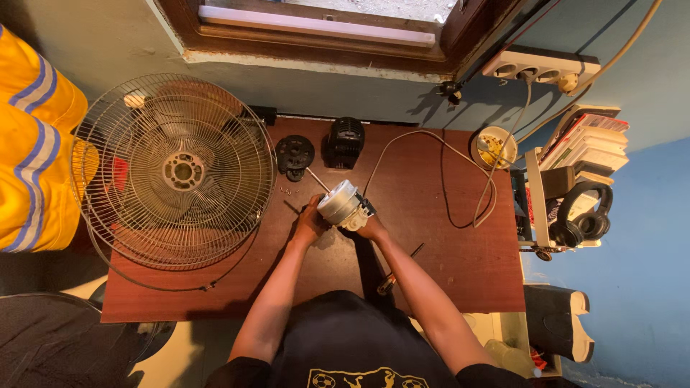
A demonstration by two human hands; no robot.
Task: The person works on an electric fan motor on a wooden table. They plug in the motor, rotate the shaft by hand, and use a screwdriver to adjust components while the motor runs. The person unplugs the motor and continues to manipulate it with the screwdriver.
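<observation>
Both hands closed around a fan motor (341,204) at mid-table: left hand (310,221) gripping its left side, right hand (369,227) cupping its right, fingers curled on the housing. Thin shaft poking far-left from motor. White cord (431,144) trailing far and right. Fan grille (172,171) lying left on the table (460,266). Two black parts (320,147) just beyond. Screwdriver (399,269) near the right forearm.
</observation>
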